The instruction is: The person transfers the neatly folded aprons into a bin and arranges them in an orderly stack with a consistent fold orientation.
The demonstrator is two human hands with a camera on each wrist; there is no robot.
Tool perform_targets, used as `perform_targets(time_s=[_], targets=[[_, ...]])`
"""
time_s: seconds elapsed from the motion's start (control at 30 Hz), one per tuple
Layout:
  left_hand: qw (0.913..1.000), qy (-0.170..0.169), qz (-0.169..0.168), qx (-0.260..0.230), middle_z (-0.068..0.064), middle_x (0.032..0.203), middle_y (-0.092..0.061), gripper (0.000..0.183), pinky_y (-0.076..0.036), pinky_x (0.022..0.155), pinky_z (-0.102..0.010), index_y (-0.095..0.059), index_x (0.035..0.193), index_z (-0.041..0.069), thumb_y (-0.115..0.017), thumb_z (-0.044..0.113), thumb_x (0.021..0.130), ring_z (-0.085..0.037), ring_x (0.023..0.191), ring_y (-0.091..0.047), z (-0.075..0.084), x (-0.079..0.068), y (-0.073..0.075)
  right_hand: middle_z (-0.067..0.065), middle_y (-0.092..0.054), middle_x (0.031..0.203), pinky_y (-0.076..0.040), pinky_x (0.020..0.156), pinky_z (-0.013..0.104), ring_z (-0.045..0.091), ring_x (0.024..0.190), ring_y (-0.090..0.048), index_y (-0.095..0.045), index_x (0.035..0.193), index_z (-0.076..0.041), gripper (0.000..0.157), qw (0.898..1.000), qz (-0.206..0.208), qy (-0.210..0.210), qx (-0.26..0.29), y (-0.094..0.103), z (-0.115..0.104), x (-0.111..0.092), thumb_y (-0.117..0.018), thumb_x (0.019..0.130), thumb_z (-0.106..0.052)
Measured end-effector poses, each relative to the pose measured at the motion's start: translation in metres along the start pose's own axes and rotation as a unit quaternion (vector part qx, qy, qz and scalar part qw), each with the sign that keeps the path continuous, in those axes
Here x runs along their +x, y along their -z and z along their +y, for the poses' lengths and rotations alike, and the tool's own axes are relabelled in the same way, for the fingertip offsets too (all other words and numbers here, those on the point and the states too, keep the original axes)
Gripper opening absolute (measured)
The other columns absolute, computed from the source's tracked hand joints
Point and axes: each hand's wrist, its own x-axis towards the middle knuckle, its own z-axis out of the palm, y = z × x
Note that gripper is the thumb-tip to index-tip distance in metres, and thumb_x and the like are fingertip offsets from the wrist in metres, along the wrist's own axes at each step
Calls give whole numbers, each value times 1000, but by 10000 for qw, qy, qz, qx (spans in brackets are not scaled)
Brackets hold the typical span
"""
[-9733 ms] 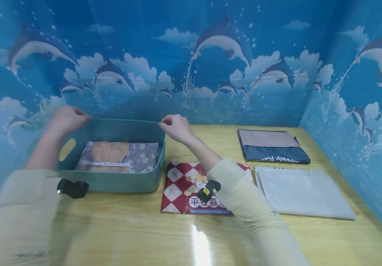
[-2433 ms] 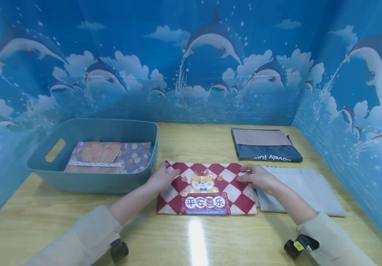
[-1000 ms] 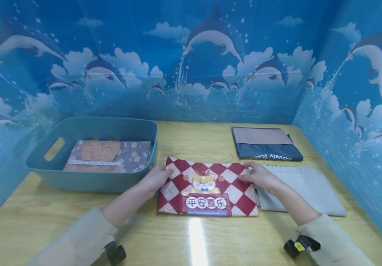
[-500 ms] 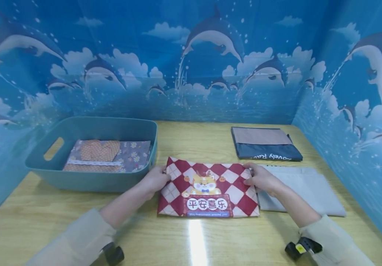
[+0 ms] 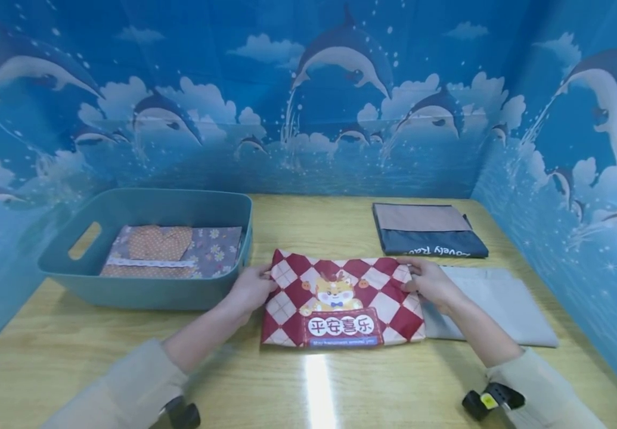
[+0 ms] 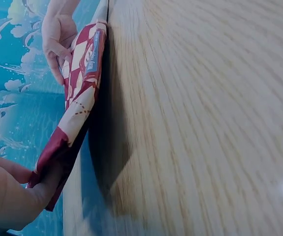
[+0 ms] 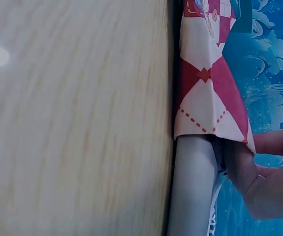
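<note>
A folded red-and-white diamond-checked cloth [image 5: 340,298], printed with a cartoon dog and white-circled characters, is held at both ends a little above the table. My left hand [image 5: 249,291] pinches its left end; the left wrist view shows the thumb and fingers [image 6: 13,169] on either side of the fabric. At the right end my right hand [image 5: 433,285] pinches the upper corner, with the fingers [image 7: 274,142] partly hidden by the cloth [image 7: 205,73]. The cloth's right edge overlaps a folded pale grey cloth [image 5: 496,304] lying on the table.
A blue-green plastic basket [image 5: 147,292] stands at the left, holding a folded floral cloth [image 5: 219,247] with a heart patch. A folded dark navy cloth [image 5: 431,241] with a brownish panel lies back right. Dolphin-print sheets [image 5: 287,161] wall the wooden table [image 5: 265,387].
Earlier both hands were at the basket rim; they then moved to the checked cloth. Since then its upper edge has risen, and the cloth has shifted slightly right.
</note>
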Motion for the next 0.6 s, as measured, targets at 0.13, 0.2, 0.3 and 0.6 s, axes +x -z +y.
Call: perform_targets(time_s=[0.13,0.2,0.3,0.6], targets=[[9991,-61,64,-421,-23,131,-48,54,-42,96,-42,-34,139,-3,-50,-4,88,-33,116,-50,2,-2,0,25,-30,142,-53,78,35,36,115,-45,-28,144,-5,64,9999,19,74,96,4,0,-1,-52,85,5],[9981,-61,95,-600,-21,131,-49,55,-44,94,-41,-35,140,-1,-52,-4,87,-32,114,-52,3,-3,0,25,-32,141,-53,74,33,33,109,-49,-28,144,-5,64,9998,25,147,153,7,0,-1,-53,85,4],[9963,-88,117,-850,-19,130,-51,55,-45,92,-40,-37,139,1,-53,-2,87,-30,111,-54,6,-6,1,24,-34,140,-53,68,29,27,102,-52,-28,144,-4,63,9993,4,247,285,11,0,-2,-53,86,4],[9929,-417,-28,-1110,-17,119,-58,47,-47,90,-36,-44,135,1,-55,5,90,-26,102,-59,23,-25,9,21,-34,140,-43,51,22,15,88,-54,-23,146,-6,67,9932,-250,300,1096,18,-3,-6,-53,86,3]])
